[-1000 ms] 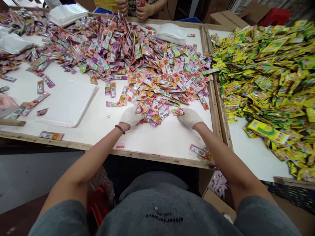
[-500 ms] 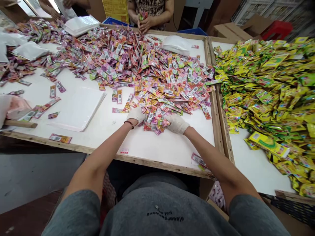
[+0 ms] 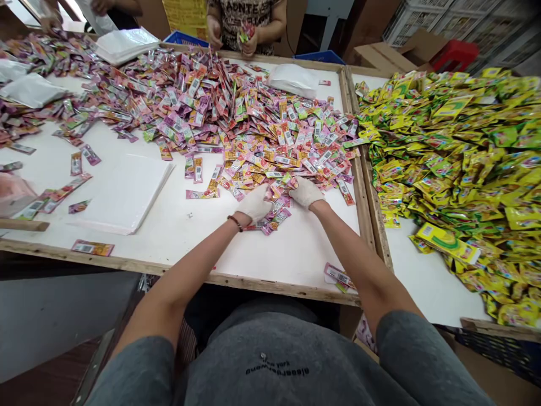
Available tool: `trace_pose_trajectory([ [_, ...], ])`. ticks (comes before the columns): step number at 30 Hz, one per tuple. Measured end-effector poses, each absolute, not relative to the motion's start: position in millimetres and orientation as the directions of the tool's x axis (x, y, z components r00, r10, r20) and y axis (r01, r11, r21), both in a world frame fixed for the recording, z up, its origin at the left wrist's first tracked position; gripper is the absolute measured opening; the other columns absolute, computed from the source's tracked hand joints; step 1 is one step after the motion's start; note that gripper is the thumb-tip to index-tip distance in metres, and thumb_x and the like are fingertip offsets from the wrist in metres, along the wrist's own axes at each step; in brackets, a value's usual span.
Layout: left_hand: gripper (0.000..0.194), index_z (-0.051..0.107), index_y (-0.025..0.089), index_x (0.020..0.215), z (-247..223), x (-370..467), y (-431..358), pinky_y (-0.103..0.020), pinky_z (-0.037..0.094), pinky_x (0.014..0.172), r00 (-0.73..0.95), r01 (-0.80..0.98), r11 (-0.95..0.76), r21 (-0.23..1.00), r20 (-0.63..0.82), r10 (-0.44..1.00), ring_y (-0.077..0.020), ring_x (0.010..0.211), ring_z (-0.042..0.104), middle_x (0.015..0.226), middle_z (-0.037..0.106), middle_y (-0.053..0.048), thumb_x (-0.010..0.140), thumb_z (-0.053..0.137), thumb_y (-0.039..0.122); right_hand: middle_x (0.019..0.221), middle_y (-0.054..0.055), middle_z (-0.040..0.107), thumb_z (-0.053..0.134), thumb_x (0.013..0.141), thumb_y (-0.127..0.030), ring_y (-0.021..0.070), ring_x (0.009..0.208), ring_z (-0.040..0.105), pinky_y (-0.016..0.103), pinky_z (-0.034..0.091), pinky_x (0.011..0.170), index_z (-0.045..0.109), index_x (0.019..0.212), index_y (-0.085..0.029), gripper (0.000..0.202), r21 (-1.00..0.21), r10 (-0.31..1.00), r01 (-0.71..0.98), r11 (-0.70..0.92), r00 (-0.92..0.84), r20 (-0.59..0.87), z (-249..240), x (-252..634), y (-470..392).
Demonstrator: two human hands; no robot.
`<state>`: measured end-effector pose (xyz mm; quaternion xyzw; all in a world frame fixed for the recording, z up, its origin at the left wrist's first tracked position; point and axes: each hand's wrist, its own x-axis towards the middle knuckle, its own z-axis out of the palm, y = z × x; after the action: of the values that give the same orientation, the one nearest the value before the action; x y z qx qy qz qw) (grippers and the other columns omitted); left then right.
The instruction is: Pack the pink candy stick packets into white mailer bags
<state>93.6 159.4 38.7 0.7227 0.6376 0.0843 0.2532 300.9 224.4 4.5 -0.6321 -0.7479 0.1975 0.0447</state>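
From the head view, I see two gloved hands low over the tabletop (image 3: 203,237). The left hand (image 3: 256,204) and right hand (image 3: 305,193) face each other, fingers curled inward among small packets (image 3: 275,220); I can't tell whether either has a firm grip, since gloves and packets overlap. These packets lie between the fingers and just nearer the person.

Directly beyond the fingers spreads a big pink-and-purple heap (image 3: 291,132), so by my judgement only a small bunch is drawn together and most of it lies unsorted, in no visible order. Left of the fingers, well apart, is a flat stack of clear sleeves (image 3: 129,194), no packets visible inside. Right of them, past a wooden divider (image 3: 367,203), yellow packets (image 3: 448,163) are piled loose. Far beyond the fingers, a co-worker's hand (image 3: 248,42) holds a bunch upright.
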Motion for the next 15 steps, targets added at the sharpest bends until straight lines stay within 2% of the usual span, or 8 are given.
trace_pose_trajectory([
  [4, 0.058, 0.054, 0.018, 0.146, 34.8, 98.2, 150.1, -0.039, 0.054, 0.096, 0.194, 0.966, -0.136, 0.221, -0.267, 0.944, -0.0319, 0.119, 0.069, 0.130, 0.070, -0.019, 0.089, 0.062, 0.023, 0.119, 0.015, 0.076, 0.058, 0.093, -0.033, 0.0285, 0.103, 0.071, 0.034, 0.050, 0.082, 0.064, 0.122, -0.020, 0.031, -0.303, 0.962, 0.948, 0.097, -0.168, -0.217, -7.4, 312.0, 199.4],
  [6, 0.061, 0.052, 0.021, 0.150, 33.8, 72.5, 143.9, -0.038, 0.054, 0.096, 0.245, 0.964, -0.204, 0.173, -0.260, 0.934, -0.0309, 0.118, 0.069, 0.131, 0.069, -0.017, 0.089, 0.061, 0.023, 0.114, 0.015, 0.077, 0.056, 0.094, -0.029, 0.0274, 0.102, 0.071, 0.033, 0.049, 0.084, 0.067, 0.112, -0.020, 0.023, -0.295, 0.953, 0.944, 0.149, -0.216, -0.211, -13.0, 332.0, 172.5],
  [9, 0.060, 0.058, 0.022, 0.144, 40.6, 32.7, 139.0, -0.037, 0.054, 0.095, 0.230, 0.958, -0.166, 0.232, -0.283, 0.931, -0.0300, 0.116, 0.069, 0.128, 0.070, -0.013, 0.084, 0.066, 0.019, 0.103, 0.011, 0.077, 0.060, 0.088, -0.025, 0.0255, 0.095, 0.070, 0.033, 0.050, 0.084, 0.067, 0.097, -0.021, 0.012, -0.396, 0.950, 0.906, 0.148, -0.242, -0.198, -16.6, 366.7, 133.2],
  [12, 0.039, 0.066, 0.017, 0.123, 57.7, 28.2, 142.6, -0.041, 0.054, 0.092, 0.124, 0.951, -0.043, 0.306, -0.252, 0.960, -0.0305, 0.108, 0.068, 0.115, 0.072, -0.013, 0.085, 0.065, 0.023, 0.089, 0.005, 0.072, 0.064, 0.082, -0.028, 0.0222, 0.082, 0.065, 0.032, 0.050, 0.076, 0.061, 0.086, -0.023, 0.008, -0.581, 0.974, 0.812, 0.056, -0.171, -0.147, -12.8, 397.8, 111.1],
  [15, 0.020, 0.067, 0.018, 0.102, 72.9, 69.3, 154.1, -0.043, 0.054, 0.086, 0.055, 0.870, 0.067, 0.489, -0.232, 0.971, -0.0265, 0.095, 0.067, 0.100, 0.072, -0.010, 0.089, 0.060, 0.032, 0.076, 0.002, 0.066, 0.066, 0.081, -0.034, 0.0195, 0.072, 0.058, 0.032, 0.046, 0.069, 0.052, 0.073, -0.024, 0.018, -0.651, 0.998, 0.759, -0.011, -0.027, -0.048, -1.4, 417.3, 110.5],
])
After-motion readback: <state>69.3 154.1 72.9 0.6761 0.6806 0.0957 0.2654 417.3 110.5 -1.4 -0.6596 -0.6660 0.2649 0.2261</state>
